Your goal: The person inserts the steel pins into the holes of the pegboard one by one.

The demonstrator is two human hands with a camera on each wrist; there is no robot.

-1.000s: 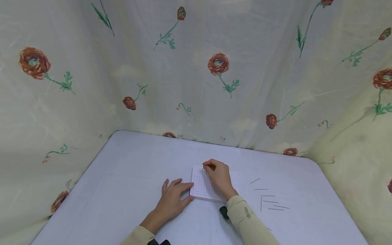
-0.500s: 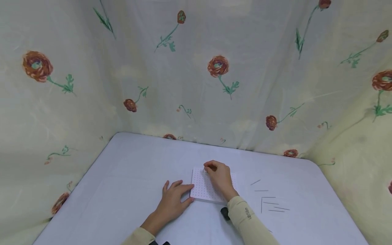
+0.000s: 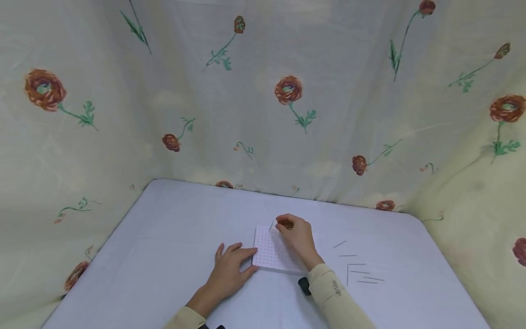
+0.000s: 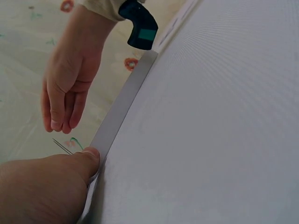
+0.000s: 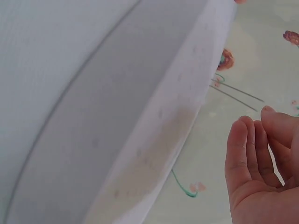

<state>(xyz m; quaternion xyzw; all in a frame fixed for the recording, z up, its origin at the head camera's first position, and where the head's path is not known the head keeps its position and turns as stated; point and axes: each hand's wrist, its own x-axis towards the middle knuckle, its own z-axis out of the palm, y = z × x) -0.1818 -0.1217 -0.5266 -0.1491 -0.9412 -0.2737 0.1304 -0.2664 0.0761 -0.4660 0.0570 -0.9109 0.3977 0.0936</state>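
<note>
A white pegboard with rows of small holes lies on the table. From its far left part rise two thin metal pins, side by side; in the head view the pins lean slightly. My right hand is over the board's right side, thumb and fingertips close together, just off the pins' free ends and holding nothing visible. In the right wrist view, the right hand's fingers are mostly extended. My left hand touches the board's left edge with index finger and thumb, its other fingers spread.
Several thin dark pins lie scattered on the white table right of the board. A black wrist camera sits under the right cuff. Flower-patterned curtains stand behind and beside the table.
My right fingertips have let go of a pin and drawn slightly right, leaving the pins standing in the board. The left hand keeps its place at the edge.
</note>
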